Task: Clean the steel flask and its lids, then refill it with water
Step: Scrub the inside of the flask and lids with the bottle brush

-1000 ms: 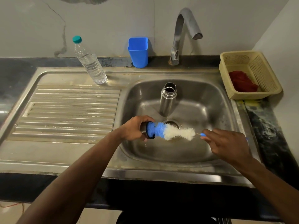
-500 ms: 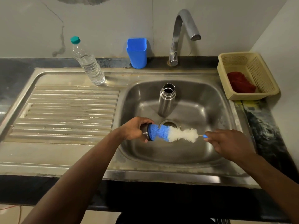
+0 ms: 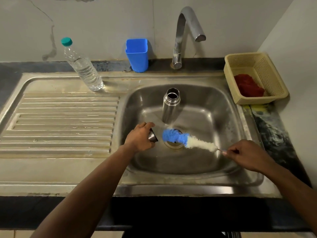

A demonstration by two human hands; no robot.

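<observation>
The steel flask (image 3: 170, 104) stands upright and uncapped in the sink basin (image 3: 214, 117), behind the drain. My left hand (image 3: 139, 137) grips a steel lid (image 3: 153, 135) over the basin's left side, its mouth turned right. My right hand (image 3: 247, 154) pinches the thin handle of a bottle brush (image 3: 187, 139) with a blue tip and white bristles. The brush's blue tip hangs over the drain, a small gap away from the lid's mouth.
A clear water bottle (image 3: 82, 67) with a teal cap stands at the back of the ribbed draining board (image 3: 60, 121). A blue cup (image 3: 137, 54) and the tap (image 3: 184, 33) are behind the basin. A yellow basket (image 3: 267, 71) holding a red cloth (image 3: 248, 85) sits at the right.
The brush tip was inside the lid; my right hand has drawn it out to the right, and it now hangs free of the lid. The left hand stayed about where it was.
</observation>
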